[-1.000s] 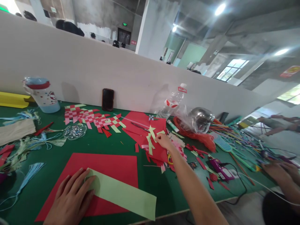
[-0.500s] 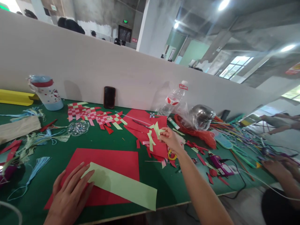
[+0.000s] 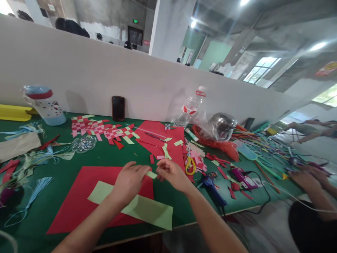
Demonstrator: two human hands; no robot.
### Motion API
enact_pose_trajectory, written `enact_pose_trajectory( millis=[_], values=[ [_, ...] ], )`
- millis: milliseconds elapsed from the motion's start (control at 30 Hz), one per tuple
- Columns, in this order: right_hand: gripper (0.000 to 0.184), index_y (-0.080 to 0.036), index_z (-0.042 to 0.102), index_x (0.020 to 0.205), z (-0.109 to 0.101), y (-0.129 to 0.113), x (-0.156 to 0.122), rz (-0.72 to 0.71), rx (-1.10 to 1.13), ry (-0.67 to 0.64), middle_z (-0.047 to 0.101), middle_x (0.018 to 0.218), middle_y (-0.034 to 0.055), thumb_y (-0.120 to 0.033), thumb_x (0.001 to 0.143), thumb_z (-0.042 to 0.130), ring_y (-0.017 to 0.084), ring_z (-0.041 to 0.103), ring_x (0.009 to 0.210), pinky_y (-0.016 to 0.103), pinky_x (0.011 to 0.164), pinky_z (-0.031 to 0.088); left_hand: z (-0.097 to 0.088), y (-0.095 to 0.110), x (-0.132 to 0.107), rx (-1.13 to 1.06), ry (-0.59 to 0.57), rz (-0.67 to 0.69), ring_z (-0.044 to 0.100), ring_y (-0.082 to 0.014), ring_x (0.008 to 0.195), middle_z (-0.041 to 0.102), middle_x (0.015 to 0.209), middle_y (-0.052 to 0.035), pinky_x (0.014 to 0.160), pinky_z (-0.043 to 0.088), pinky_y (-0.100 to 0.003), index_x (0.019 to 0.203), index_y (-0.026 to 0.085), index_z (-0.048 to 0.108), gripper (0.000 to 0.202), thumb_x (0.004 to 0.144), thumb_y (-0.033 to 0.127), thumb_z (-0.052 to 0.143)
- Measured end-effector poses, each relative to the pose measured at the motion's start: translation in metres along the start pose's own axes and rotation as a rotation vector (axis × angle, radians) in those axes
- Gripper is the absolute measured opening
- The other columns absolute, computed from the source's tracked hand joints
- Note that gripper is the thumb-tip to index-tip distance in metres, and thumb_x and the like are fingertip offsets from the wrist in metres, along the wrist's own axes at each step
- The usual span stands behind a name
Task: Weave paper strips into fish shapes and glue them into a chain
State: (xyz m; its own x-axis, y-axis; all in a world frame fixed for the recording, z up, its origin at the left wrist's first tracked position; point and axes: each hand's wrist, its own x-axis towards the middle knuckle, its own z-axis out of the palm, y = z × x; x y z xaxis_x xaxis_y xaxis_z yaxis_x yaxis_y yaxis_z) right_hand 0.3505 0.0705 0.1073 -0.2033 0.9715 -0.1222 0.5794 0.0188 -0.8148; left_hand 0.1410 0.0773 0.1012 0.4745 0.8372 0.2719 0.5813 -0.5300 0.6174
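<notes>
My left hand (image 3: 129, 180) pinches a small strip (image 3: 151, 174), its long axis pointing toward my right hand (image 3: 172, 175), whose grip I cannot tell.

Left hand (image 3: 131, 181): raised from wide pale-green paper strip (image 3: 155, 212), now gripping small pale-green paper piece (image 3: 151, 174). Right hand (image 3: 172, 174): drawn back beside it. Blue glue gun (image 3: 214, 189): uncovered.

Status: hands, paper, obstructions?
Left hand: holding small green strip. Right hand: close beside it. Long green strip: overlapping red sheet, partly hidden by left forearm.
</notes>
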Motion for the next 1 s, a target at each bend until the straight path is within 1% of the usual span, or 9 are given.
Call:
enact_pose_trajectory(
  millis=[67,133,233,300,400,533,633,800,1000],
  values=[
    [0.022,-0.021,0.054,0.105,-0.012,0.015,0.009,0.038,-0.174,0.131,0.064,0.104,0.0082,-0.037,0.09,0.05,0.022,0.062,0.094,0.038,0.083,0.049,-0.001,-0.002,0.007,-0.262,-0.036,-0.178,0.068,-0.0225,0.082,0.072,0.089,-0.0069,0.083,0.05,-0.037,0.105,0.022,0.065,0.026,0.089,0.016,0.045],
    [0.017,-0.02,0.056,0.1,-0.02,0.027,0.018,0.081,-0.347,0.219,0.062,0.109,0.0119,-0.032,0.087,0.056,0.027,0.056,0.109,0.042,0.094,0.041,0.0,-0.001,0.013,-0.607,-0.071,-0.345,0.065,-0.0179,0.069,0.067,0.075,-0.0023,0.067,0.051,-0.028,0.102,0.021,0.061,0.018,0.092,0.026,0.046],
    [0.016,-0.017,0.059,0.095,-0.019,0.039,0.028,0.136,-0.535,0.256,0.064,0.106,0.0143,-0.028,0.083,0.063,0.029,0.055,0.111,0.043,0.096,0.039,0.005,0.002,0.026,-1.111,-0.125,-0.597,0.063,-0.0146,0.062,0.061,0.073,0.0001,0.059,0.052,-0.026,0.097,0.019,0.055,0.012,0.091,0.03,0.053],
    [0.018,-0.015,0.06,0.097,-0.017,0.043,0.032,0.16,-0.604,0.257,0.065,0.103,0.0123,-0.029,0.086,0.061,0.025,0.059,0.103,0.041,0.092,0.042,0.011,0.0,0.036,-1.273,-0.143,-0.705,0.064,-0.0135,0.062,0.062,0.08,-0.0017,0.058,0.054,-0.027,0.095,0.018,0.053,0.01,0.09,0.026,0.056],
    [0.024,-0.015,0.06,0.108,-0.02,0.047,0.034,0.178,-0.638,0.264,0.066,0.101,0.0074,-0.033,0.093,0.053,0.019,0.063,0.09,0.038,0.084,0.047,0.021,-0.005,0.048,-1.345,-0.135,-0.753,0.065,-0.0123,0.065,0.063,0.087,-0.0047,0.061,0.057,-0.028,0.095,0.017,0.052,0.006,0.089,0.015,0.053],
    [0.024,-0.021,0.057,0.116,-0.032,0.05,0.031,0.188,-0.632,0.31,0.07,0.101,0.0057,-0.023,0.094,0.046,0.018,0.065,0.092,0.031,0.079,0.047,0.032,-0.011,0.06,-1.434,-0.129,-0.796,0.068,-0.0147,0.075,0.065,0.101,-0.0106,0.07,0.06,-0.031,0.1,0.014,0.054,0.022,0.085,0.0,0.047],
    [0.022,-0.024,0.058,0.11,-0.037,0.048,0.029,0.181,-0.642,0.324,0.071,0.101,0.0049,-0.029,0.095,0.044,0.019,0.066,0.093,0.028,0.075,0.045,0.037,-0.013,0.065,-1.483,-0.126,-0.797,0.07,-0.018,0.087,0.064,0.113,-0.0144,0.077,0.06,-0.033,0.104,0.012,0.054,0.033,0.079,-0.008,0.045],
    [0.019,-0.02,0.063,0.087,-0.026,0.045,0.033,0.168,-0.709,0.266,0.069,0.092,0.0099,-0.038,0.086,0.061,0.024,0.064,0.092,0.03,0.075,0.042,0.043,-0.015,0.069,-1.513,-0.107,-0.792,0.069,-0.0209,0.096,0.063,0.12,-0.0179,0.082,0.058,-0.033,0.106,0.012,0.055,0.034,0.079,-0.008,0.047],
    [0.019,-0.017,0.063,0.092,-0.017,0.048,0.036,0.216,-0.665,0.259,0.066,0.094,0.0046,-0.034,0.092,0.055,0.017,0.061,0.086,0.037,0.081,0.047,0.044,-0.017,0.068,-1.51,-0.086,-0.797,0.07,-0.0197,0.092,0.065,0.118,-0.0171,0.082,0.059,-0.033,0.104,0.011,0.057,0.026,0.085,-0.003,0.048]
  ],
)
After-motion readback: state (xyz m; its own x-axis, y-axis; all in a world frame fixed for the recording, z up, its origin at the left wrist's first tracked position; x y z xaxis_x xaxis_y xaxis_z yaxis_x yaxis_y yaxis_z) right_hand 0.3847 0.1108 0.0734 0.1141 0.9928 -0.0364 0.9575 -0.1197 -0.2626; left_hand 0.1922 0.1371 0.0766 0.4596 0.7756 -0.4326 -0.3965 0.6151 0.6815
